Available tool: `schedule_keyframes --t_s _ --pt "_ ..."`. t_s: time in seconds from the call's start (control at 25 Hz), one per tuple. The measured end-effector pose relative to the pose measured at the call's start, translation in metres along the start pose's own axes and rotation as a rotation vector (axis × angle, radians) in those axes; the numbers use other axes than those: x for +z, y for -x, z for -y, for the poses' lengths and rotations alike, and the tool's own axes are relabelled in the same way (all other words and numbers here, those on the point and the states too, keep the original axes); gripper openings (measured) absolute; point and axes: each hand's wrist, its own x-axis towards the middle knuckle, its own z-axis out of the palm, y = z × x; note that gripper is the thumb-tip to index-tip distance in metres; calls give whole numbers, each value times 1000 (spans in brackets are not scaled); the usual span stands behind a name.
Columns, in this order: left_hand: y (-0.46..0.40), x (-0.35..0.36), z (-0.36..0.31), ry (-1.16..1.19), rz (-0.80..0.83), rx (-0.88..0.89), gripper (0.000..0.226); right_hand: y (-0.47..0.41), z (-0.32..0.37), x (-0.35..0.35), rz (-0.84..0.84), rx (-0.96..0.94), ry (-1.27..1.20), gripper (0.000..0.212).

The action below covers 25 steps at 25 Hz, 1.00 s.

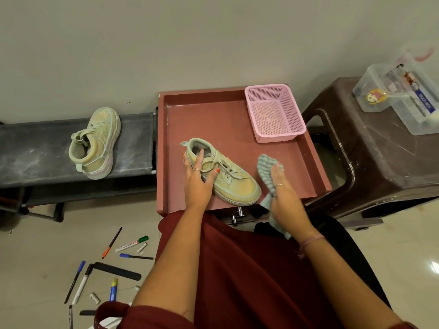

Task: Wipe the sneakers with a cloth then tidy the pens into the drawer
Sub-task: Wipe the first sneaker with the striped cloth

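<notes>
Maroon counter [180, 129] carries one sneaker [225, 176]; left hand [198, 176] grips its collar, fingers curled over the laces. Right hand [282, 193], just beside the toe, holds the striped cloth [267, 172], fingers nearly straight. Advice: brace the sneaker firmly, wipe toe to heel. Pens [107, 269] lie on the floor below the counter.
</notes>
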Motion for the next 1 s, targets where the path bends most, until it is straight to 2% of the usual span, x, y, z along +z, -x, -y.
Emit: schedule_keyframes --t_s 0.08,0.16,0.24,0.32,0.36,0.4,0.44,0.56,0.64,0.72,0.8,0.88,0.92,1.0 --pt "0 1 1 -2 -10 5 66 6 10 28 71 -96 191 77" --pt "-1 2 1 11 -18 3 66 22 16 54 57 -150 405 55" --pt "-1 2 1 20 -25 -7 66 38 15 70 7 -177 522 71" --pt "-1 2 0 13 -19 -13 67 52 13 71 76 -164 462 54" --pt "-1 2 0 23 -6 -10 67 55 13 61 106 -161 355 57" --pt "0 1 0 39 15 -9 68 57 9 50 160 -134 230 72" --pt "1 0 0 63 45 -13 70 59 8 36 172 -105 108 77" --pt "4 -6 -2 142 88 -46 79 47 13 -10 13 67 -149 65" --pt "14 0 -11 177 -23 -68 84 28 11 -29 -112 184 -275 65" --pt "34 16 -22 355 -147 -164 88 8 5 -33 -128 171 -256 65" --pt "55 39 -23 550 -129 -337 73 -8 0 -22 -22 100 -278 67" --pt "66 57 -16 498 -83 -468 57 -15 -2 2 158 55 -261 71" --pt "68 63 -9 463 -72 -504 60 -15 -1 15 207 58 -212 72" --pt "67 67 -2 515 -97 -532 65 -8 1 35 193 79 -137 73"
